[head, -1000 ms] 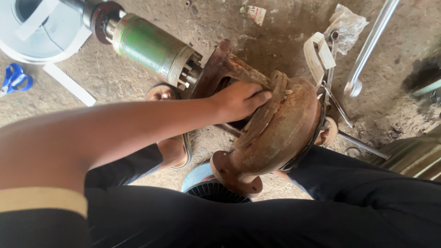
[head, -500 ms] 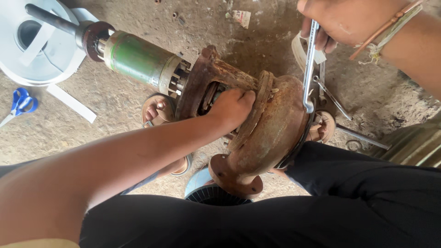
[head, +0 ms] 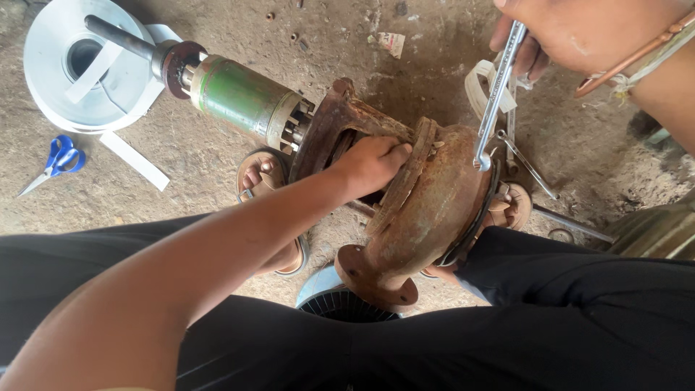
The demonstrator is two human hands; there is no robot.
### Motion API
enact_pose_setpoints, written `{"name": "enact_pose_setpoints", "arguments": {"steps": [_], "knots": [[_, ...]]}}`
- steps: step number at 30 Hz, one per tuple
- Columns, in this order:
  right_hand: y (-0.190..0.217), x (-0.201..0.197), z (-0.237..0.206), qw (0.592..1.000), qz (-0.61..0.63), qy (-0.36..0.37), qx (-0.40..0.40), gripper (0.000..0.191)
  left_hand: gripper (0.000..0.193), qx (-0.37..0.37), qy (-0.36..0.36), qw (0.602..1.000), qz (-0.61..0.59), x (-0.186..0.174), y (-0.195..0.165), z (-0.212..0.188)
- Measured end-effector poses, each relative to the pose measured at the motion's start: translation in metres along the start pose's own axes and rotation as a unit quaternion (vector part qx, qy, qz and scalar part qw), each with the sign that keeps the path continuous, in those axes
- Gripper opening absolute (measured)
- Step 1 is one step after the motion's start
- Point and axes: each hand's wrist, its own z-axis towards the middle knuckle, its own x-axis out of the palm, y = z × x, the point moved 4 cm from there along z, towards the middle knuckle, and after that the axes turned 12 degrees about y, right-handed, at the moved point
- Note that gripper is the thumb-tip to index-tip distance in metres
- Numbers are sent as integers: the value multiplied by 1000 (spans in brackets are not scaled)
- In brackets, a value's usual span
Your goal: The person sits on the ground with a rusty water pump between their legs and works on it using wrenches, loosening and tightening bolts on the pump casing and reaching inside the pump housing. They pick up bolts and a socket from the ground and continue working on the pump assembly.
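Dirt floor (head: 217, 166). Left hand (head: 373, 165) curled, fingers gripping rusty pump (head: 427, 210) flange at centre. Right hand (head: 572, 32) fist closed on spanner (head: 496, 94), tip touching pump. White tape roll (head: 87, 65) top left, blue scissors (head: 54, 163) beside.

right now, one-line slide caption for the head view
Left hand grips a rusty pump casing; right hand holds a wrench against it.

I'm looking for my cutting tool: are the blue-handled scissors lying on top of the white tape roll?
No, the blue-handled scissors lie on the bare concrete floor, apart from the white tape roll.
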Motion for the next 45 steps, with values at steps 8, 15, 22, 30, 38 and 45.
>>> {"name": "enact_pose_setpoints", "arguments": {"steps": [8,15,22,30,38,45], "knots": [[-13,-4,-6,998,-13,4,56,46,62,-282,103,926,-229,7,5,14],[5,-8,-13,993,-44,-4,113,43,48,-93,52,994,20,-8,8,12],[18,-11,-22,998,32,-27,40,32,56,-116,-74,977,-163,11,0,-9],[17,-16,-21,997,79,-25,13,16,71,-213,14,974,-78,-14,-21,-12],[10,-14,-20,997,79,-21,19,18,73,-215,-20,972,-97,-6,-15,-4],[7,-10,-18,996,85,-20,14,17,72,-239,9,959,-154,-11,-17,-9]]}}
